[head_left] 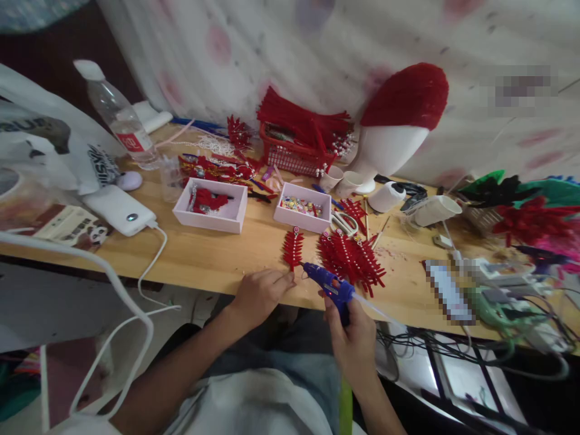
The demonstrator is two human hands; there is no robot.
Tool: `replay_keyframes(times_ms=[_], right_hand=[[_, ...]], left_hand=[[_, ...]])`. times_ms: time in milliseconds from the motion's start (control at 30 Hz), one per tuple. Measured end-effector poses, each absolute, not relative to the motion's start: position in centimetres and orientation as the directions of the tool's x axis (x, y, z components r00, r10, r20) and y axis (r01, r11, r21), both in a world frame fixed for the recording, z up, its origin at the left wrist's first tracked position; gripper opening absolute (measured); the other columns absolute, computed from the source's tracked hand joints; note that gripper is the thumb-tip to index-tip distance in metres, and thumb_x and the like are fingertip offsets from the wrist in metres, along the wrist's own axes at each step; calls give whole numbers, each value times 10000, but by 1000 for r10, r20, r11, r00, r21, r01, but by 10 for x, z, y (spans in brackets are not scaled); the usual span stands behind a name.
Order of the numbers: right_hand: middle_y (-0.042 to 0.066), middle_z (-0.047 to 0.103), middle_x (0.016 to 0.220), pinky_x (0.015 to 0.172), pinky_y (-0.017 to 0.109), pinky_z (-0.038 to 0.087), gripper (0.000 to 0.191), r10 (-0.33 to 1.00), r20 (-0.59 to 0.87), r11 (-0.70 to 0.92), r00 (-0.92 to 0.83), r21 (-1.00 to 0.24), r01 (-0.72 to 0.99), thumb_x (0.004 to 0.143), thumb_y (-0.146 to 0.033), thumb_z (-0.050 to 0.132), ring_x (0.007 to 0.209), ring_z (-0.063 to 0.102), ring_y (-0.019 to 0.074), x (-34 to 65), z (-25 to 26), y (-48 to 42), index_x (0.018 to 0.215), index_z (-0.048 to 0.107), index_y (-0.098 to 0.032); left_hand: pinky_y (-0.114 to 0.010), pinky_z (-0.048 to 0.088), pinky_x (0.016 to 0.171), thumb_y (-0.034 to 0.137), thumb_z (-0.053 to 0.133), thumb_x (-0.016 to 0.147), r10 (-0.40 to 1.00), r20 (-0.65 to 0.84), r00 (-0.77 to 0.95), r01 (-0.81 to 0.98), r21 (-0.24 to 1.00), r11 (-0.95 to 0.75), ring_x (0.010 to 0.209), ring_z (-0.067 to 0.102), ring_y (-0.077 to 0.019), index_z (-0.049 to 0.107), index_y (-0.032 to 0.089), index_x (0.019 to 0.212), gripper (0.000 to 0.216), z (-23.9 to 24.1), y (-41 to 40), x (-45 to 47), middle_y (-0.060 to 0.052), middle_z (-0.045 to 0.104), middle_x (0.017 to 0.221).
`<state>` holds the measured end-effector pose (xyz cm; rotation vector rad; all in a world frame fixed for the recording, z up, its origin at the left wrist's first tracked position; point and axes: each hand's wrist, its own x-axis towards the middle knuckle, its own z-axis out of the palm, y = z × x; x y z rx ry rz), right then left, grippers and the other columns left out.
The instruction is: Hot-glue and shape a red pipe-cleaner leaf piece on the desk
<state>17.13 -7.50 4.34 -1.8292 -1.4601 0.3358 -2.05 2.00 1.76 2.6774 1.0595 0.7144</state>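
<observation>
My right hand (351,338) is wrapped round the grip of a blue hot-glue gun (328,286), whose nozzle points left toward the lower end of a red feathery ornament (293,248) with a row of pearl beads, lying on the wooden table (217,254). My left hand (260,293) rests at the table's front edge with fingers curled, its fingertips pinching the bottom tip of that ornament. Just to the right lies a pile of similar red beaded ornaments (351,257).
Two shallow white boxes (211,205) (302,207) hold red pieces and small beads. Behind stand a red basket (294,154) of red strips, a mannequin head (394,130) with a red cap, paper cups, scissors (344,222), a water bottle (118,118) and a power bank (120,209). Cables clutter the right.
</observation>
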Motion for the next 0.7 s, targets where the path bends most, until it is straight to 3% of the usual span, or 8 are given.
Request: replay_keyframes(times_ms=[200,700], right_hand=[[81,741,872,701,325,511,281,918,294,-23,265,-630,776,961,-432,522,776,686,228,168,40,-73,973,663,-189],[39,694,769,642,294,456,240,906,333,-22,262,-581,814,969,-395,521,686,634,195,160,37,-69,914,629,-188]], left_hand=[[-266,470,612,263,444,1034,633,460,622,578,275,-768,738,682,-172,696,182,1010,266,8,18,-17,-21,731,797],[-278,455,600,201,511,997,679,363,638,590,336,-734,726,667,-179,676,191,996,165,12,21,-17,-13,701,768]])
